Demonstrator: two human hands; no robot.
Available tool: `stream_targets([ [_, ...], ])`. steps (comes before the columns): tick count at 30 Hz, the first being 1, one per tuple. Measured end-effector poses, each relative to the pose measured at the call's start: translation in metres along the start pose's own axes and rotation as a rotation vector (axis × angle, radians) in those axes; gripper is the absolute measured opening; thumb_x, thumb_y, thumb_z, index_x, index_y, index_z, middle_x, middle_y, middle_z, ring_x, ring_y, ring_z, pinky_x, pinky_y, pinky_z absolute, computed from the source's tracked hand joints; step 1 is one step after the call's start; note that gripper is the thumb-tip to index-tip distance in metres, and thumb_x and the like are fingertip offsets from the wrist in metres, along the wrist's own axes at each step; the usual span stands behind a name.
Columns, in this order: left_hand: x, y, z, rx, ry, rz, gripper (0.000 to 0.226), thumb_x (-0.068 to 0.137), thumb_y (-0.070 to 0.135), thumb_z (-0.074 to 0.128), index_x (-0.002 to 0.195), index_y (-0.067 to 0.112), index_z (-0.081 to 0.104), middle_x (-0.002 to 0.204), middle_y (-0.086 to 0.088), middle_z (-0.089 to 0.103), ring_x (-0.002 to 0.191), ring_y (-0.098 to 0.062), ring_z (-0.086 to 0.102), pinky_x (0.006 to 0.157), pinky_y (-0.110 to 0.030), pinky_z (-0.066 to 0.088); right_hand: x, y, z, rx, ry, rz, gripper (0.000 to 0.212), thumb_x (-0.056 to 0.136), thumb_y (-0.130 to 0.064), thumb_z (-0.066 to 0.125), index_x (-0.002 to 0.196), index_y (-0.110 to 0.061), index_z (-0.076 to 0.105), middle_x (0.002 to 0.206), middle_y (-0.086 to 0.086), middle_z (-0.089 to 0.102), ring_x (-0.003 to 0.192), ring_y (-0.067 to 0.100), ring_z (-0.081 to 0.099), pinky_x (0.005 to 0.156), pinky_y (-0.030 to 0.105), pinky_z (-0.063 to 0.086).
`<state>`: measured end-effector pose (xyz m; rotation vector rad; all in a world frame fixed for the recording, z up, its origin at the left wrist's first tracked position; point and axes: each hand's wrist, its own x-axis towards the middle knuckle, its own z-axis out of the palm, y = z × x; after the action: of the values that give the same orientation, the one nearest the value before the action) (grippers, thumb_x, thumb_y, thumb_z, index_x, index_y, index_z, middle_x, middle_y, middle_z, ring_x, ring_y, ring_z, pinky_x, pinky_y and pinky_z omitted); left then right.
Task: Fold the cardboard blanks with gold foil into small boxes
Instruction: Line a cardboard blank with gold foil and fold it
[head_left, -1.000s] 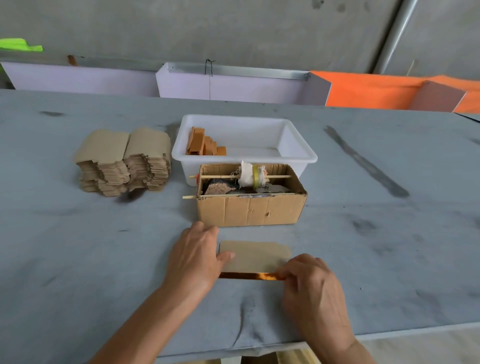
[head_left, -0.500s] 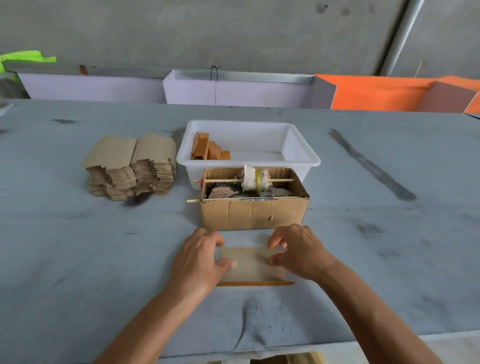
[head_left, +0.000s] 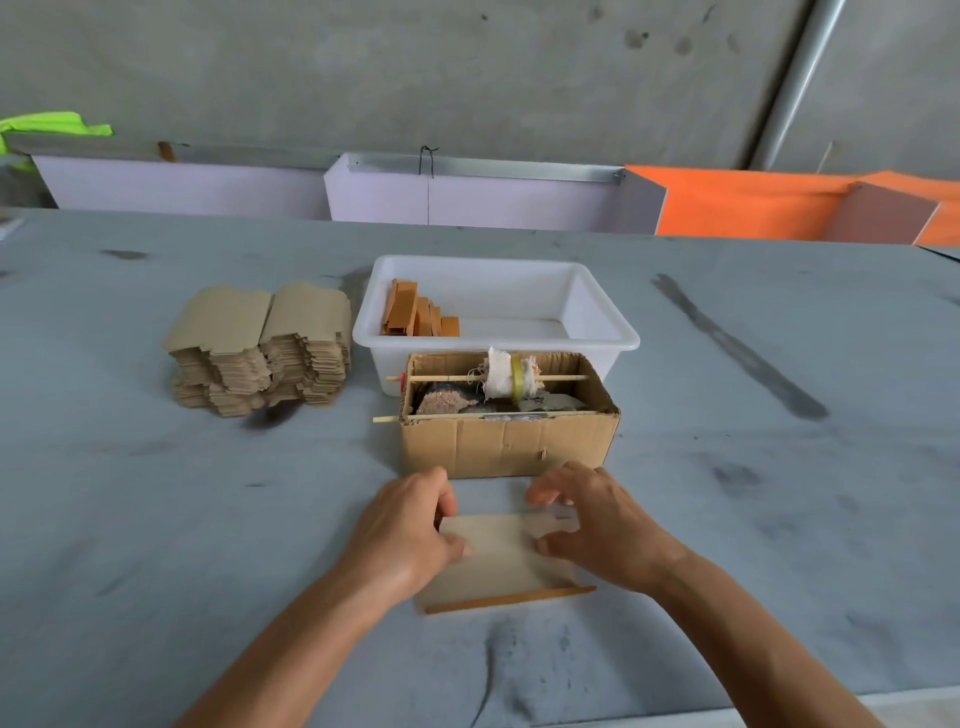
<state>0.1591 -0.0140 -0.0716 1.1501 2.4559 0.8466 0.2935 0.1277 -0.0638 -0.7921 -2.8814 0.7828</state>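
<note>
A brown cardboard blank (head_left: 498, 564) with a gold foil strip along its near edge lies on the grey table, close to the front. My left hand (head_left: 402, 535) grips its left end, thumb on top. My right hand (head_left: 597, 525) holds the right end, thumb pressing on the card and fingers curled over the far edge. Both hands are blurred. Two tall stacks of flat blanks (head_left: 260, 348) stand at the left. Several folded gold boxes (head_left: 418, 317) lie in the white tub (head_left: 602, 322).
An open brown carton (head_left: 506, 447) with sticks, a cloth-wrapped roll and scraps stands just beyond the blank, in front of the tub. The table's front edge (head_left: 779, 701) runs close below my arms. Lilac and orange boards line the far side.
My right hand left the foil edge at the near right and went to the blank's far right corner. The blank slid nearer and its far side has lifted a little.
</note>
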Motion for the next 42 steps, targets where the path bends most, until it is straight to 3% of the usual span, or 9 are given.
stream_targets([
  [5,-0.005,-0.005,-0.002,-0.276,0.022,0.002,0.038,0.069,0.0,0.076,0.082,0.028,0.055,0.077,0.001,0.06,0.055,-0.002,0.047,0.055,-0.014,0.04,0.003,0.001,-0.004,0.202,-0.008,-0.034,0.038,0.081,-0.009,0.072,0.117,-0.019,0.062,0.097,-0.007,0.061,0.091,0.005,0.055,0.076,0.006,0.043],
  [9,-0.005,-0.007,-0.011,-0.6,-0.002,-0.084,0.018,0.078,-0.005,0.068,0.074,0.012,0.066,0.068,-0.006,0.059,0.054,-0.01,0.047,0.048,-0.018,0.04,-0.001,-0.001,-0.006,0.61,-0.001,0.046,0.014,0.082,0.004,0.066,0.085,-0.009,0.07,0.084,0.013,0.067,0.072,0.013,0.059,0.069,0.027,0.052],
  [12,-0.005,-0.005,-0.017,-0.681,-0.032,-0.094,0.016,0.082,-0.004,0.066,0.071,0.009,0.065,0.06,-0.001,0.055,0.047,-0.004,0.044,0.045,-0.016,0.038,-0.006,-0.005,-0.006,0.797,-0.02,0.077,0.015,0.083,0.003,0.065,0.075,-0.009,0.067,0.07,0.004,0.064,0.06,0.01,0.057,0.052,0.019,0.045],
  [15,-0.008,-0.003,-0.024,-0.716,-0.052,-0.043,0.014,0.082,-0.001,0.066,0.072,0.009,0.065,0.059,0.0,0.054,0.052,-0.007,0.044,0.046,-0.016,0.037,-0.01,-0.008,-0.007,0.927,-0.051,0.084,0.011,0.085,-0.002,0.065,0.077,-0.01,0.066,0.069,0.002,0.065,0.06,0.01,0.058,0.051,0.021,0.04],
  [21,-0.014,0.004,-0.029,-0.765,-0.109,-0.036,0.009,0.079,0.003,0.07,0.075,0.01,0.066,0.061,-0.002,0.057,0.053,-0.008,0.046,0.047,-0.016,0.037,-0.013,-0.017,-0.009,1.019,-0.029,0.085,0.01,0.083,-0.003,0.066,0.076,-0.011,0.067,0.07,0.007,0.066,0.062,0.016,0.056,0.054,0.025,0.037],
  [25,-0.018,0.007,-0.027,-0.791,-0.201,-0.086,0.014,0.077,0.0,0.071,0.074,0.013,0.072,0.074,-0.011,0.067,0.067,-0.019,0.06,0.062,-0.026,0.046,-0.017,-0.022,-0.008,1.002,0.015,0.065,0.014,0.081,0.001,0.067,0.072,-0.01,0.068,0.068,0.01,0.065,0.065,0.024,0.055,0.058,0.028,0.038],
  [30,-0.019,0.01,-0.026,-0.864,-0.193,-0.137,0.022,0.076,-0.005,0.069,0.073,0.016,0.077,0.069,-0.009,0.068,0.059,-0.015,0.061,0.053,-0.02,0.048,-0.02,-0.022,-0.004,1.033,0.007,0.068,0.013,0.08,0.003,0.067,0.073,-0.008,0.067,0.066,0.008,0.063,0.063,0.019,0.055,0.055,0.026,0.04],
  [35,-0.019,0.011,-0.028,-0.892,-0.18,-0.144,0.015,0.054,0.014,0.069,0.067,0.016,0.076,0.063,-0.005,0.065,0.054,-0.012,0.058,0.053,-0.018,0.044,-0.021,-0.026,0.002,1.144,-0.01,0.125,0.018,0.079,0.003,0.066,0.07,-0.013,0.07,0.068,0.008,0.06,0.059,0.013,0.053,0.052,0.022,0.04],
  [42,-0.022,0.01,-0.03,-0.823,-0.112,-0.016,0.009,0.058,0.012,0.07,0.062,0.019,0.075,0.058,0.003,0.063,0.054,-0.002,0.053,0.054,-0.011,0.041,-0.015,-0.036,0.0,1.159,-0.087,0.298,0.016,0.08,-0.021,0.069,0.065,-0.016,0.064,0.064,0.0,0.06,0.056,0.01,0.053,0.05,0.02,0.037],
])
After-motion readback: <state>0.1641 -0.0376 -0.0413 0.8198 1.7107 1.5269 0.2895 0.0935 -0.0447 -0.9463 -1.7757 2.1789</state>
